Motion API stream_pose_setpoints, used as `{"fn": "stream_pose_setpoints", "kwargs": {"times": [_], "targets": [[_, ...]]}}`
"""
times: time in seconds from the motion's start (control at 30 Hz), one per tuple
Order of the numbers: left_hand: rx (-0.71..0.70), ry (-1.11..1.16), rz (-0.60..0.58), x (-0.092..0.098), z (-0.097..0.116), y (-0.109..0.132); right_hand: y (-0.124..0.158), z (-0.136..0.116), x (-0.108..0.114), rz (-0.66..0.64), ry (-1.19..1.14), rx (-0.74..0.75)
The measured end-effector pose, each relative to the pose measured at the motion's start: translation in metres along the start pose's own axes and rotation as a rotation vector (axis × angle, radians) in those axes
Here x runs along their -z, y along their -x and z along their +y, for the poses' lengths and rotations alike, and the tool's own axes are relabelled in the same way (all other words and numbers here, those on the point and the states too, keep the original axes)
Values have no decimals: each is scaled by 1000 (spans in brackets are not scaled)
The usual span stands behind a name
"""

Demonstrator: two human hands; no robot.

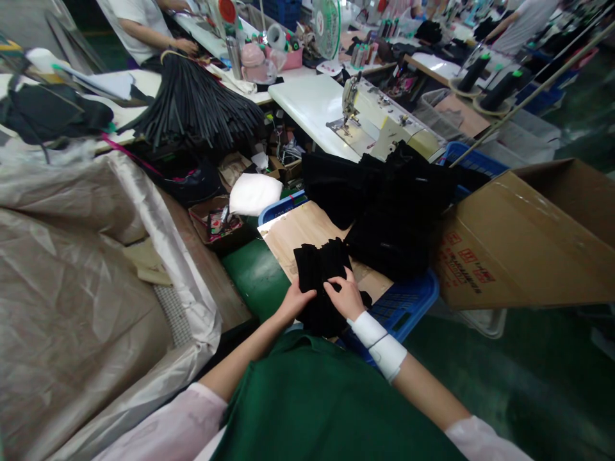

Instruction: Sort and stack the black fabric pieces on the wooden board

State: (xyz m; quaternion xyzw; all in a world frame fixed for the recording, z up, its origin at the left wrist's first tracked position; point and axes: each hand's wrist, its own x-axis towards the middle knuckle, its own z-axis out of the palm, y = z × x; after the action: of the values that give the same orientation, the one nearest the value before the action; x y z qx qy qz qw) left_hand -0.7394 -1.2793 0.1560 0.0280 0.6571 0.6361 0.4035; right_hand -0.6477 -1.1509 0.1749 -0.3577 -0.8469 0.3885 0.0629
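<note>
A small stack of black fabric pieces (321, 264) lies on a brown cardboard sheet (298, 230) that rests on a blue plastic crate (408, 301). My left hand (294, 298) grips the stack's near left edge. My right hand (344, 293), with a white wrap on the wrist, presses down on the stack's near right part with fingers curled over it. Just behind and to the right sits a larger heap of black fabric (389, 205).
A big plastic-lined sack (81, 269) fills the left. An open cardboard box (523, 237) lies at the right. A white sewing machine (384, 121) stands on a table behind. Another person (144, 29) handles black strips (196, 109) at the far left table.
</note>
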Motion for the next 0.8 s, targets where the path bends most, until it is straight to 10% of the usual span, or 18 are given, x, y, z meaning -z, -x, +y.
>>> {"fn": "stream_pose_setpoints", "kwargs": {"times": [0.33,0.8], "targets": [[-216,-87,71,-17,-4,-5,1,-7,-4,-5,100,-13],[9,-43,40,18,-14,-23,-7,17,-23,186,-70,38]]}}
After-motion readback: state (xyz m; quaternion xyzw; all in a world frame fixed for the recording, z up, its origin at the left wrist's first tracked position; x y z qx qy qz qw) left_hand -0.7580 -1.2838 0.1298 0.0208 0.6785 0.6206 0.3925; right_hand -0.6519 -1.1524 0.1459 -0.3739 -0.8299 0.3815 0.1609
